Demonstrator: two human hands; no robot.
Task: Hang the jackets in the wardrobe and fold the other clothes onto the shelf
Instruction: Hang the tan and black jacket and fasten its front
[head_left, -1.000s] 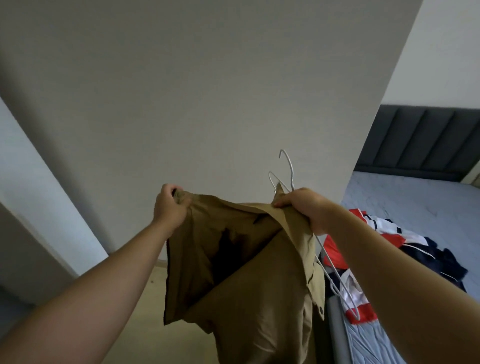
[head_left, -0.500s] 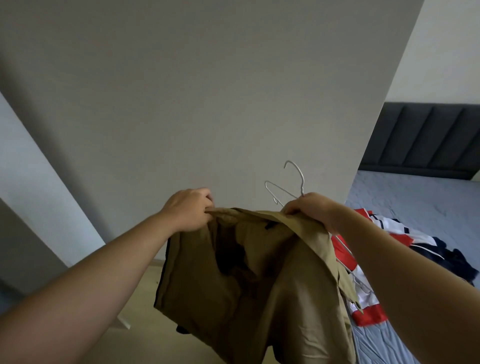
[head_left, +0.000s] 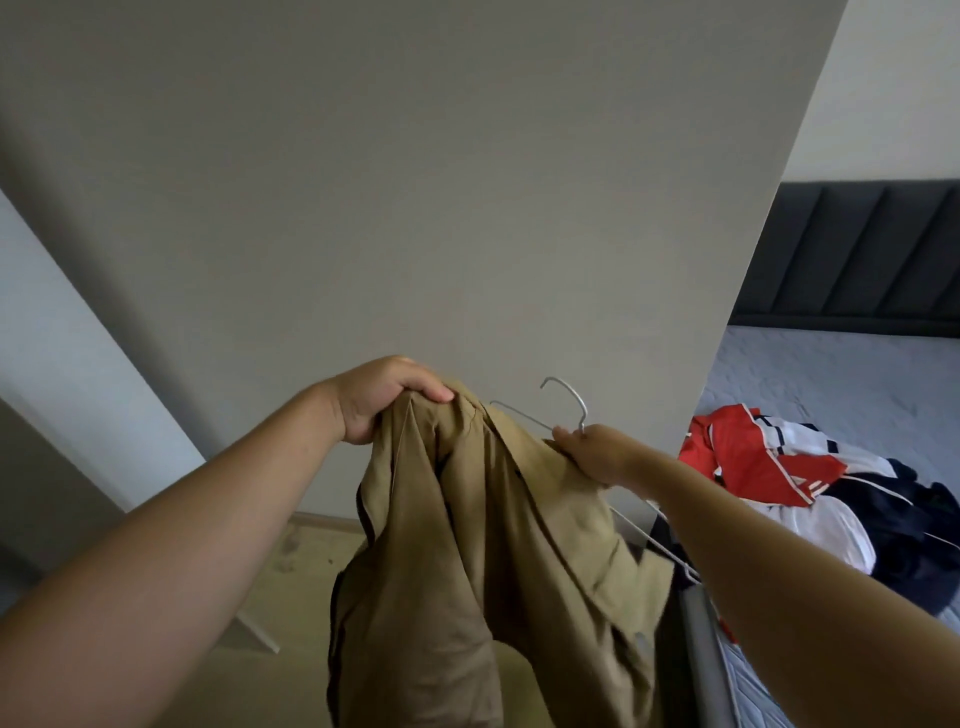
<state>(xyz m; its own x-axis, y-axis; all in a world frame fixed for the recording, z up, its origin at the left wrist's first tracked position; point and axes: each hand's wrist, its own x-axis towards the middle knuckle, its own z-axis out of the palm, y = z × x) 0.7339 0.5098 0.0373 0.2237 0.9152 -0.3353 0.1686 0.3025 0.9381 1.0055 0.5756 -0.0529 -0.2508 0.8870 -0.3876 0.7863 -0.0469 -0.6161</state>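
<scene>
A tan jacket (head_left: 483, 561) hangs in front of me, held up by both hands. My left hand (head_left: 382, 397) grips the top of the jacket at its left side. My right hand (head_left: 592, 452) holds the jacket's right shoulder together with a white wire hanger (head_left: 569, 402), whose hook sticks up above the hand. One arm of the hanger runs into the jacket's collar; the other runs down past my right forearm. The jacket's lower part is bunched and falls out of view.
A large grey-beige panel (head_left: 415, 208) stands straight ahead. On the right is a bed (head_left: 841, 384) with a dark headboard (head_left: 852, 249) and a pile of red, white and navy clothes (head_left: 810, 483). Light wooden floor (head_left: 270, 597) shows below left.
My left hand has moved right, bringing the jacket's top closer together. The jacket hangs narrower and more bunched. The right hand has dropped slightly with the hanger.
</scene>
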